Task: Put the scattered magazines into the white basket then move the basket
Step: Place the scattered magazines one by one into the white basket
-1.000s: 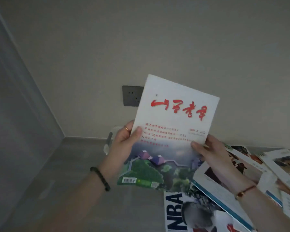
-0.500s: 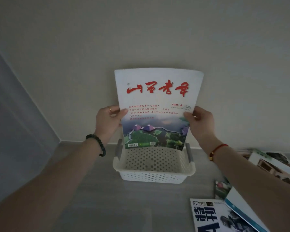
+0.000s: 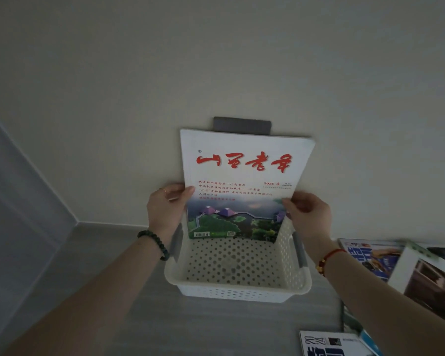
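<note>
Lowered since half a second ago, one magazine (image 3: 242, 173) dips its bottom edge into the one white basket (image 3: 238, 291). The left hand (image 3: 166, 211) and right hand (image 3: 308, 214) pinch its sides. At least three scattered magazines (image 3: 370, 255) lie to the right, cut off by the frame. The cover half hides a grey wall plate (image 3: 242, 124).

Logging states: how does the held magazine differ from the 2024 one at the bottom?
The held magazine stands upright, lower edge inside the basket, gripped by left hand and right hand; the 2024 magazine lies flat, untouched. The held magazine's title is red; the 2024 magazine's is dark blue. Both are partly white.
</note>
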`<action>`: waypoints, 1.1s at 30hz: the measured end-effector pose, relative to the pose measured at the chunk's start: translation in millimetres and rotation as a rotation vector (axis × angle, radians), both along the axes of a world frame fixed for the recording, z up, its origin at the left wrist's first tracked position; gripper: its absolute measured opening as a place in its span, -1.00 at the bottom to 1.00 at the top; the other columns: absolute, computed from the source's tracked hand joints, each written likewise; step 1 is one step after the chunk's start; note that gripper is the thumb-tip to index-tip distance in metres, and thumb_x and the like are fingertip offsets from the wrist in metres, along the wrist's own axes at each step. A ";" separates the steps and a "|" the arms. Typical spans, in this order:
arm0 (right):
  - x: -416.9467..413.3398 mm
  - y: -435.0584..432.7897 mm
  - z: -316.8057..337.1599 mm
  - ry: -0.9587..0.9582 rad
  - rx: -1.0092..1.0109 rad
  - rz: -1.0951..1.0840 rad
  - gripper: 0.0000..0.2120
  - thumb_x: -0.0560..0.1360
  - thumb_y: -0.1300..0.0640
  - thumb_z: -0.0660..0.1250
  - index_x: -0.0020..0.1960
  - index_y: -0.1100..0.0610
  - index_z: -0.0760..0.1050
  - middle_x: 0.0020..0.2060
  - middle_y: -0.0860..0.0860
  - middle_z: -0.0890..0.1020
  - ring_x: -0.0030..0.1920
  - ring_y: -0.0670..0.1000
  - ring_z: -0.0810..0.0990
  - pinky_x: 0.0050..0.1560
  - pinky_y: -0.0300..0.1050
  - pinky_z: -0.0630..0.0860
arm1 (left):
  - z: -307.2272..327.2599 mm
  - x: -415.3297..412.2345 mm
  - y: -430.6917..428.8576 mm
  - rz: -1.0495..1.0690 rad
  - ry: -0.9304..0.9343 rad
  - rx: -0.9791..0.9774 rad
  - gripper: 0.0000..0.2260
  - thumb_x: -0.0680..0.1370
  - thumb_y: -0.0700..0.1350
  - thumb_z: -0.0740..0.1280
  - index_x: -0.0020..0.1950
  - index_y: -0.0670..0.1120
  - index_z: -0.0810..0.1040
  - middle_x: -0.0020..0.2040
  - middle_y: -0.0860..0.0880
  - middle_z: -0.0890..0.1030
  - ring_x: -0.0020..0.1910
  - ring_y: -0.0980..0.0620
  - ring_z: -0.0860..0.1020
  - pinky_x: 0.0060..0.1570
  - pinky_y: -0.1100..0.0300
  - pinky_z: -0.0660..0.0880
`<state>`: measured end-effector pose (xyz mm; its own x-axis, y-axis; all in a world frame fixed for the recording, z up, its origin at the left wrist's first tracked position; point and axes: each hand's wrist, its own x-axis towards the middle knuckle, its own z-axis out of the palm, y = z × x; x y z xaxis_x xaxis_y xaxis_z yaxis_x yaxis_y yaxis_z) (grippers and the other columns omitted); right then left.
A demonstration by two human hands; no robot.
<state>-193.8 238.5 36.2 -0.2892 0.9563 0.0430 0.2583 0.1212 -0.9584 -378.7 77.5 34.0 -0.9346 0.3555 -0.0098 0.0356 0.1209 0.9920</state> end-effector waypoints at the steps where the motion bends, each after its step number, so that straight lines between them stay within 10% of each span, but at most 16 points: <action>1: 3.8 -0.8 -0.1 -0.013 -0.012 0.008 -0.85 0.37 0.23 0.42 -0.06 0.15 0.57 -0.23 0.01 0.62 -0.20 0.01 0.58 -0.05 -0.13 0.51 | -1.5 2.2 -2.5 0.006 0.000 -0.003 -0.88 0.38 -0.14 0.44 -0.25 0.06 0.55 -0.15 -0.03 0.64 -0.15 0.01 0.61 -0.02 0.03 0.57; 8: 75.1 -12.3 -4.4 -0.145 -0.026 0.154 -0.78 0.40 0.28 0.37 0.00 0.07 0.52 -0.20 -0.04 0.61 -0.18 -0.05 0.59 -0.24 -0.26 0.47 | 1.8 34.1 -29.7 0.059 -0.077 0.005 -0.65 0.39 -0.09 0.43 0.14 -0.12 0.49 0.05 -0.06 0.56 0.01 -0.04 0.54 0.06 0.01 0.52; 15: 182.8 -29.4 -0.8 -0.157 -0.088 0.104 -0.77 0.38 0.34 0.34 -0.08 0.04 0.53 -0.23 -0.05 0.62 -0.25 -0.08 0.58 -0.38 -0.32 0.45 | 29.5 104.7 -46.4 -0.111 -0.041 0.084 -0.89 0.45 -0.15 0.38 -0.06 -0.09 0.51 -0.14 -0.04 0.58 -0.21 0.06 0.56 -0.33 0.31 0.53; 33: 416.9 15.0 -10.4 -0.151 -0.361 -0.151 -0.74 0.36 0.36 0.39 0.00 0.15 0.48 0.00 0.11 0.58 0.02 0.08 0.56 0.13 0.04 0.52 | 4.6 369.2 66.2 -0.634 -0.120 -0.201 -0.66 0.44 0.03 0.37 0.18 0.00 0.44 0.15 -0.02 0.56 -0.05 0.15 0.51 -0.16 0.29 0.43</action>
